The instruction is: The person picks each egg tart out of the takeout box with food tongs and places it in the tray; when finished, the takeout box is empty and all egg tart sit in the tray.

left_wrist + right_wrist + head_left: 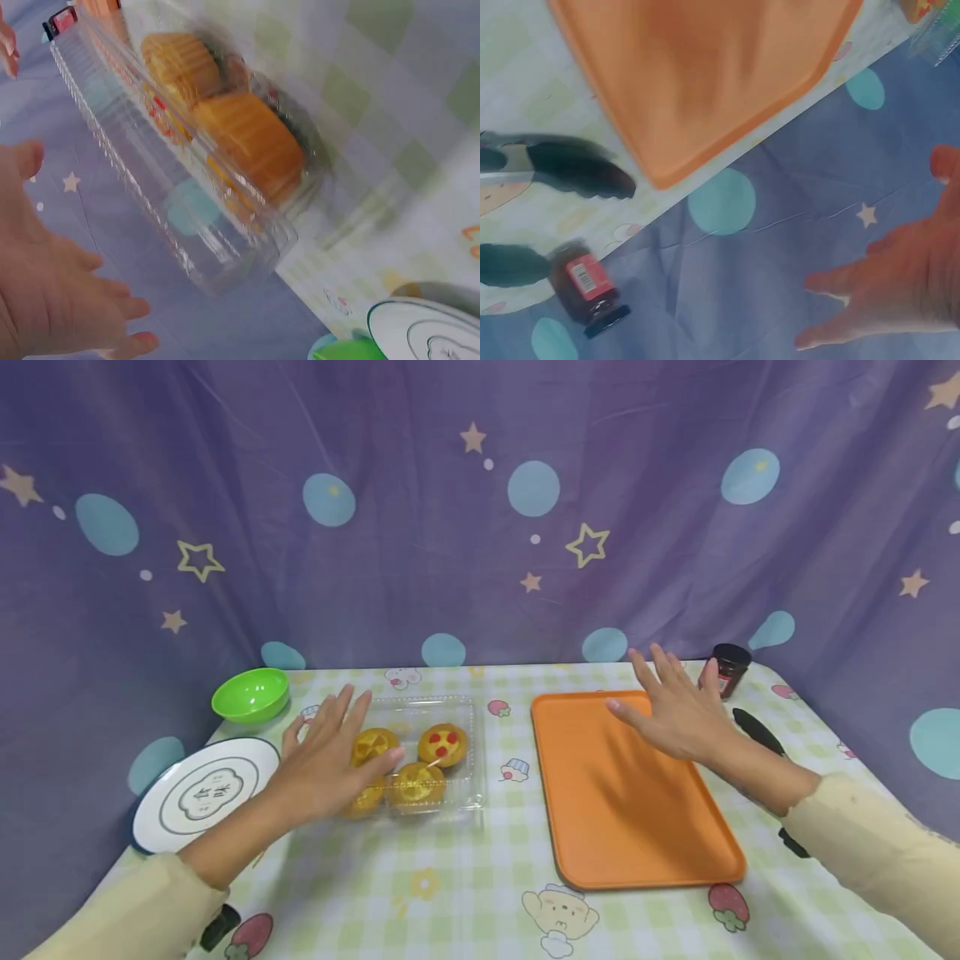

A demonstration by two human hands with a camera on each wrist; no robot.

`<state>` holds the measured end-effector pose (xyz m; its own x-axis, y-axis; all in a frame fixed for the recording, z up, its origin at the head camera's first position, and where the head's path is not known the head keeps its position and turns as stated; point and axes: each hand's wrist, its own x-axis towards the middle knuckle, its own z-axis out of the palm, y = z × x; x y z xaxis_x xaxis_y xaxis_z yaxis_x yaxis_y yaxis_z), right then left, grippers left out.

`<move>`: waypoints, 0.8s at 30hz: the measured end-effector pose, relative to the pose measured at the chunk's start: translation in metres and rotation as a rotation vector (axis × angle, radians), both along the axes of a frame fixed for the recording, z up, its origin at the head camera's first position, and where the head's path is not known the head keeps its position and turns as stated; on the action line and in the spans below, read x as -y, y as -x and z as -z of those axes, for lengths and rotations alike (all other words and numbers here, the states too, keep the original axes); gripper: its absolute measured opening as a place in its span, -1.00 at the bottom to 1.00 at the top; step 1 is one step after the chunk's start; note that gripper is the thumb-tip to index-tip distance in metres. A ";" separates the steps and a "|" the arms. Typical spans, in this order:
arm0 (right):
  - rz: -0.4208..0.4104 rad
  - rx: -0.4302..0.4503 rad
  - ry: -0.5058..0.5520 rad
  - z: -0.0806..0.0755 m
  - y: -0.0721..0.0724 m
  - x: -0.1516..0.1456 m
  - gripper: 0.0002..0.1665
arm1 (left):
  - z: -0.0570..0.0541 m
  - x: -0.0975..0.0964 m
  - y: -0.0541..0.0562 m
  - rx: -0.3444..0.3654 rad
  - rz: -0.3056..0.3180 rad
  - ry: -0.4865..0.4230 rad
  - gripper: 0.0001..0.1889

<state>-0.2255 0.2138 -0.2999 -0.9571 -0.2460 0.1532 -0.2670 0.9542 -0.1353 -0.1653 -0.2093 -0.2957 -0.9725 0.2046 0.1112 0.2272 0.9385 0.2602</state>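
Observation:
My left hand [322, 777] hovers with spread fingers over the left side of a clear plastic container [468, 777]. Inside the container are several small round golden pastries [442, 745], one topped with red pieces; the hand hides part of them. The left wrist view shows the container's raised clear lid [150, 172] and the pastries' ridged sides. Above the far right part of an orange tray [622, 810], my right hand [678, 714] is held up, fingers apart, its shadow falling on the tray. Neither hand holds anything.
A white plate [168, 814] with a dark rim and a green bowl [251, 696] stand at the left. At the right are a dark jar [729, 670] with a red label and black-tipped tongs [757, 731], partly behind the right forearm. A purple curtain [420, 568] hangs behind the table.

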 end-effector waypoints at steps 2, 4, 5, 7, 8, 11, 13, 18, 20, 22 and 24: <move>-0.009 -0.031 0.019 0.000 -0.001 0.004 0.06 | 0.001 -0.003 -0.002 -0.072 0.002 -0.043 -0.02; -0.027 -0.047 0.043 0.000 -0.002 0.010 0.04 | 0.002 -0.008 -0.005 -0.132 0.007 -0.106 -0.08; -0.040 -0.053 0.056 0.000 -0.003 0.013 0.03 | 0.002 -0.010 -0.006 -0.162 0.016 -0.139 -0.12; -0.072 -0.067 0.065 0.001 -0.004 0.018 0.00 | 0.003 -0.016 -0.011 -0.208 0.039 -0.196 -0.18; -0.088 -0.075 0.067 0.002 -0.005 0.021 -0.02 | 0.004 -0.019 -0.013 -0.223 0.053 -0.219 -0.20; -0.128 -0.101 0.065 0.005 -0.007 0.027 -0.07 | 0.005 -0.027 -0.019 -0.265 0.100 -0.246 -0.25; -0.145 -0.110 0.067 0.007 -0.008 0.029 -0.08 | 0.005 -0.031 -0.021 -0.282 0.120 -0.251 -0.26; -0.179 -0.127 0.093 0.011 -0.008 0.033 -0.07 | 0.006 -0.035 -0.026 -0.335 0.152 -0.281 -0.33; -0.195 -0.135 0.104 0.013 -0.008 0.033 -0.08 | 0.007 -0.036 -0.029 -0.352 0.172 -0.307 -0.36; -0.216 -0.141 0.121 0.014 -0.008 0.034 -0.10 | 0.009 -0.039 -0.032 -0.364 0.195 -0.347 -0.39; -0.243 -0.149 0.145 0.016 -0.008 0.036 -0.13 | 0.011 -0.043 -0.036 -0.377 0.219 -0.390 -0.42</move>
<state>-0.2174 0.1781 -0.3155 -0.8371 -0.4303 0.3377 -0.5121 0.8335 -0.2074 -0.1296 -0.1667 -0.3067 -0.7911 0.2710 0.5484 0.5488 0.7105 0.4405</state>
